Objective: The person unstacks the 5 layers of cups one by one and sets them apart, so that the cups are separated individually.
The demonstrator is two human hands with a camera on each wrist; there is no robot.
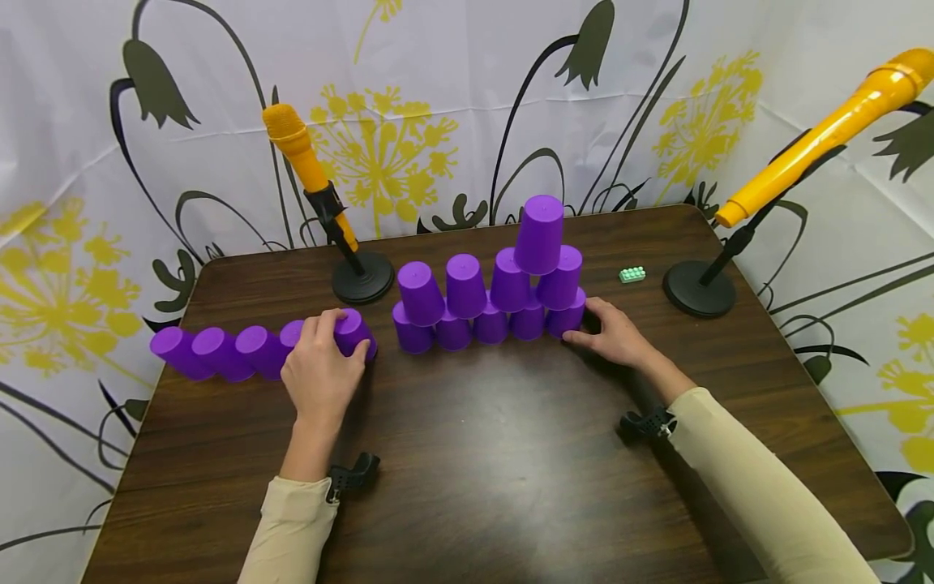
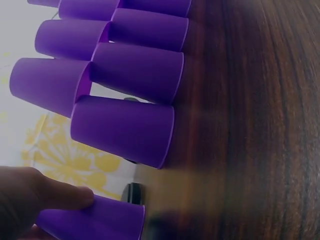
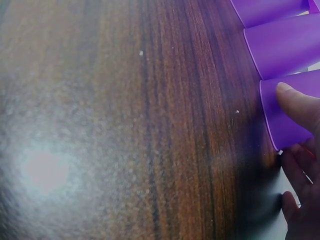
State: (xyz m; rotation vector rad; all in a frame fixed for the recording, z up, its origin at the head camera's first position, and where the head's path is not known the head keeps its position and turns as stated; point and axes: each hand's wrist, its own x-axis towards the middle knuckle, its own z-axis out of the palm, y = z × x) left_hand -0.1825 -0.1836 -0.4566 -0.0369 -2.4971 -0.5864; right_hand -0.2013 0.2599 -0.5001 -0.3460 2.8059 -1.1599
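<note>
My left hand (image 1: 321, 377) grips an upside-down purple cup (image 1: 354, 331) at the right end of a row of purple cups (image 1: 216, 354) on the left of the table. In the left wrist view, the thumb lies along that cup's side (image 2: 112, 220). To the right stands a stack of upside-down purple cups: a bottom row, a second row (image 1: 464, 285) bridging it, and a single top cup (image 1: 541, 235) near the right end. My right hand (image 1: 616, 334) holds the bottom row's rightmost cup (image 1: 567, 318), thumb in front and fingers behind in the right wrist view.
Behind the cups, a yellow microphone (image 1: 306, 158) leans on a black round-based stand (image 1: 363, 278). Another yellow microphone (image 1: 824, 138) on its stand (image 1: 699, 289) is at the far right. A small green toy brick (image 1: 631, 274) lies between stack and stand. Patterned cloth (image 1: 452, 97) hangs behind the table.
</note>
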